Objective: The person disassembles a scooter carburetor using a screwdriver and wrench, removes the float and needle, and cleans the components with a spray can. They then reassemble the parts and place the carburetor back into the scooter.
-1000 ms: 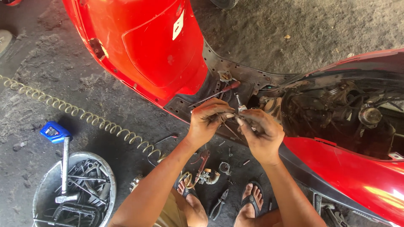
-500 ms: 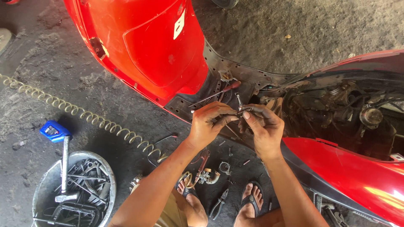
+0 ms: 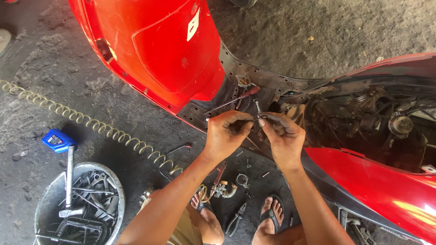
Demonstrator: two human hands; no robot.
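**Working a small metal part over the scooter footboard**

Squatting on the concrete floor [image 3: 318, 31] just in front of the dark footboard [image 3: 272, 84] of a red scooter [image 3: 168, 50]. Holding both hands together above the near edge of that footboard: left hand [image 3: 227, 136] and right hand [image 3: 282, 138] meeting at a small metal part [image 3: 257, 119]. Pinching it from both sides, fingers of each hand closed on it, with a thin pin of it sticking up towards the footboard. Too small for telling more of its shape.

Judging by the grip, doing fine fitting or freeing work on the part in the hands rather than on the scooter itself. Calling, as a judgement, for a steady pinch and small turning or pulling moves, with care against dropping the piece onto the gritty floor.

Lying on the footboard, just beyond the hands: a red-handled screwdriver [image 3: 236, 99]. Showing to the right of the footboard: the open engine bay [image 3: 363, 118], panel off. Resting on the floor nearer than the footboard, between sandalled feet [image 3: 272, 218]: a brass-coloured assembly [image 3: 222, 188] and pliers [image 3: 236, 220]. Trailing well to the left of the footboard: a coiled hose [image 3: 91, 122], a blue can [image 3: 58, 139] and a metal basin [image 3: 45, 204] full of tools.
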